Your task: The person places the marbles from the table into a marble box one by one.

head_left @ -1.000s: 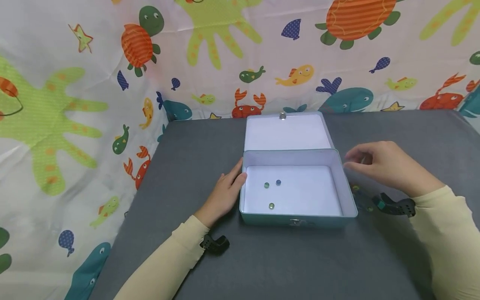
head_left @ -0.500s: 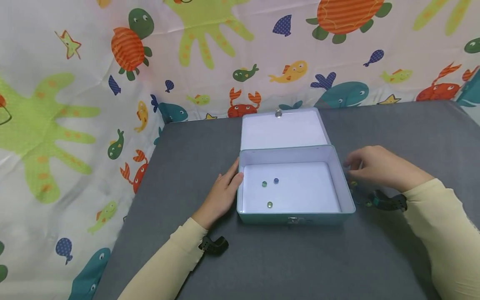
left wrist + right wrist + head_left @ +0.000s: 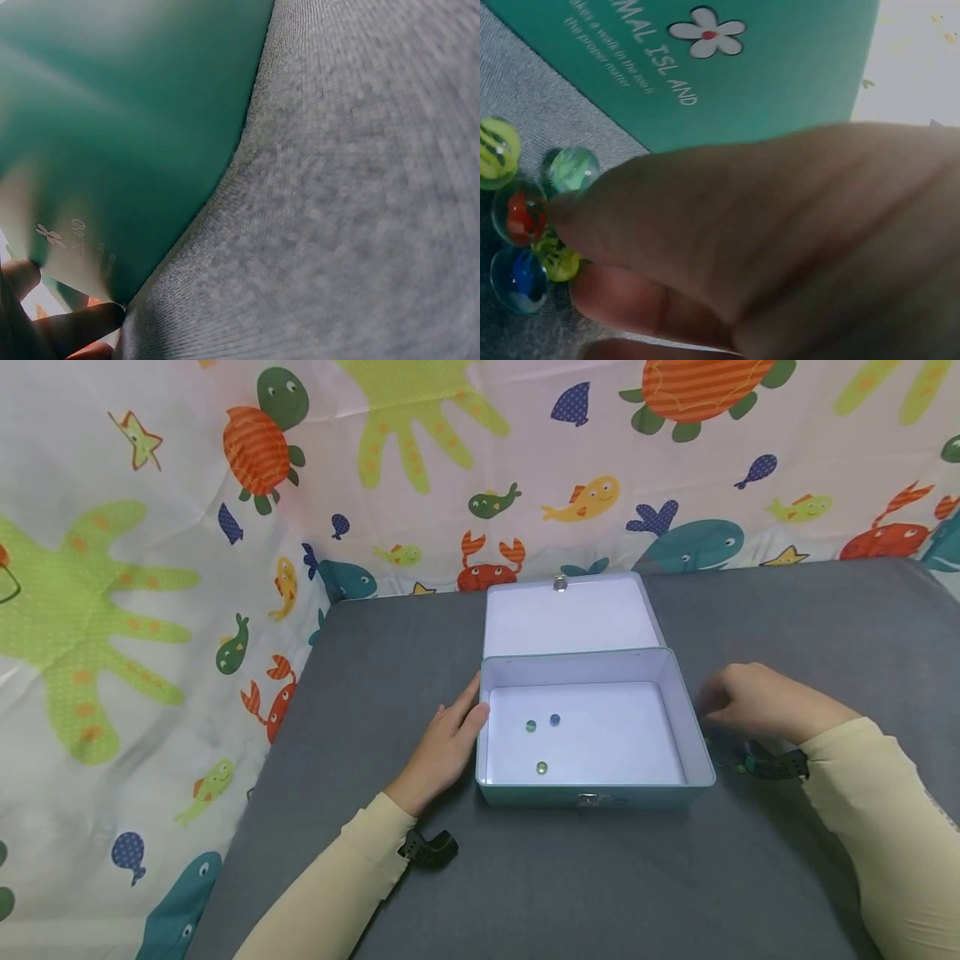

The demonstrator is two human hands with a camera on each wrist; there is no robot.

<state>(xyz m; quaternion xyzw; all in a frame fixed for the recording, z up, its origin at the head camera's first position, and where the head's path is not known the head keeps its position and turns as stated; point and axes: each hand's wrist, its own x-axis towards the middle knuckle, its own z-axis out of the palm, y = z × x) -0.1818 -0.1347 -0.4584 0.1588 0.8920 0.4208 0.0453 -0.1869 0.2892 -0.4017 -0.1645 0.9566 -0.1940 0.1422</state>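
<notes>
A green tin box point(image 3: 600, 795) with a white inside stands on the grey table, its lid point(image 3: 573, 614) folded back. Inside lie a blue marble point(image 3: 555, 720), a green marble point(image 3: 531, 726) and a clear yellowish marble point(image 3: 542, 767). My left hand point(image 3: 442, 747) rests against the box's left side with fingers extended, thumb at the rim. Beside the right wall, my right hand point(image 3: 765, 702) reaches down. Its thumb and a finger are around a yellow-green marble point(image 3: 559, 261) and close to a red marble point(image 3: 521, 216); a firm pinch cannot be made out.
More marbles lie on the table by the right hand: a yellow one point(image 3: 496, 152), a pale green one point(image 3: 574, 169) and a blue one point(image 3: 519, 279). A curtain point(image 3: 420, 460) printed with sea animals hangs behind and to the left. Black wrist cameras sit on both wrists.
My right hand has moved down and slightly nearer, to the marbles beside the box. The left hand stays at the box's left side. The marbles inside lie as before.
</notes>
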